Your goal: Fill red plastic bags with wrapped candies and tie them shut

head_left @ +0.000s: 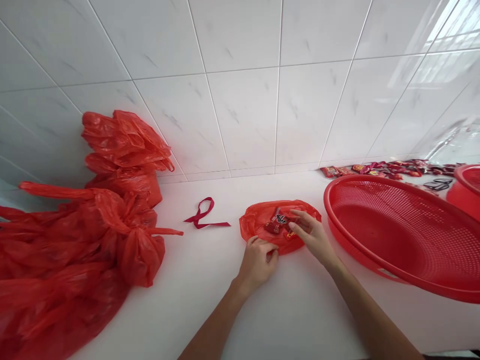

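Observation:
A thin red plastic bag [250,216] lies spread on the white counter with its mouth held low and wide. Several small red wrapped packets [276,223] rest in it, one with black and white print. My left hand [258,260] is closed on the near-left edge of the bag, fingers curled over the film. Over the right part of the bag, my right hand [310,234] pinches a small red packet between thumb and fingers; the fingers partly cover it.
A large red plastic basket [375,235] stands tilted at the right, beside another red basket [468,175]. Small packets [393,170] line the wall, near dark-framed glasses [438,185]. Filled red bags [75,250] heap up at the left. A dark red ribbon [204,220] lies between.

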Demonstrator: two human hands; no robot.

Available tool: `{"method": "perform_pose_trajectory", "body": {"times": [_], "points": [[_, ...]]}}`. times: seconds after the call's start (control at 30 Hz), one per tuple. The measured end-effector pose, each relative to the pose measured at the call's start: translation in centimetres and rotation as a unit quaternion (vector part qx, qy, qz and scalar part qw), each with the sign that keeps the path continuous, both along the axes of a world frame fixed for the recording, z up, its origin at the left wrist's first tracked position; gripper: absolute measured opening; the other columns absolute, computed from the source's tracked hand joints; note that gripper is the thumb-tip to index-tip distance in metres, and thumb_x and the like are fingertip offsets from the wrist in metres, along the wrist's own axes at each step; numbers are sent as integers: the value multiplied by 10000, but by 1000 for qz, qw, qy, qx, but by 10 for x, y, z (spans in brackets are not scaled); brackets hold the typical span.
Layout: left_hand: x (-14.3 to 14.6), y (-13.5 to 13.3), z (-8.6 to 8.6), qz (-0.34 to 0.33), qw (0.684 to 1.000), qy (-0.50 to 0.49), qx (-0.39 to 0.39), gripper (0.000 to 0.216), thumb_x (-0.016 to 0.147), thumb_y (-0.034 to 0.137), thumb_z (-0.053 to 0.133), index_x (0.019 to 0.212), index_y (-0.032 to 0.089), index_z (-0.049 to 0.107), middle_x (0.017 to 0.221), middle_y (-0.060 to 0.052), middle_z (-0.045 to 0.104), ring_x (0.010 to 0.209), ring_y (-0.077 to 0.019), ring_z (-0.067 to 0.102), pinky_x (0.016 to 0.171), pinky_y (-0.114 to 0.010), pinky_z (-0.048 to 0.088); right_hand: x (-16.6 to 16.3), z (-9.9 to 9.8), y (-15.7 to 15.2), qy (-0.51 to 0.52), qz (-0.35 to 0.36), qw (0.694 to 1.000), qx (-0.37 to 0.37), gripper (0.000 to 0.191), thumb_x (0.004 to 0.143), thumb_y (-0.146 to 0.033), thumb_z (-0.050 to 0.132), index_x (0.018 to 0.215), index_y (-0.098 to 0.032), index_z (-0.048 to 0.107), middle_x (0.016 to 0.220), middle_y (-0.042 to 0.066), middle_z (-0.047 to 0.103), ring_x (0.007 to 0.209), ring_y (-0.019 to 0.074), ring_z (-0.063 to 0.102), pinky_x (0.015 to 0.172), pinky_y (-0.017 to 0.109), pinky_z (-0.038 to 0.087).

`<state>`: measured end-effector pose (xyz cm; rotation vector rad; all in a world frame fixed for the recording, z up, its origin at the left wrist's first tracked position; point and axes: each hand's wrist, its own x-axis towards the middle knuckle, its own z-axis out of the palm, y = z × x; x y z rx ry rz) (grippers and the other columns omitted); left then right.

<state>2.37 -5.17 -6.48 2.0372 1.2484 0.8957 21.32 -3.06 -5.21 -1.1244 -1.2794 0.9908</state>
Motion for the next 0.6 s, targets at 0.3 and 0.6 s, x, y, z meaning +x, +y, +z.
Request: {"method": "perform_pose_trajectory", "body": {"times": [0.3,0.6], "points": [[-1,-5,7,-18,1000,3,-12,231,811,181,558,661,247,721,568,-26,667,579,-205,551,713,-362,466,0,-11,0,-233,20,970,61,256,871,-274,592,1092,-233,714,1146,102,736,1108,286,680,986,500,538],[-2,-4,1,-34,999,31,3,198,810,145,550,704,222,698,581,-20,633,564,-176,522,752,-386,483,-1,-31,2,-428,44,901,62,376,811,-148,602,1158,-194,741,1242,167,696,1169,391,629,993,598,495]]}}
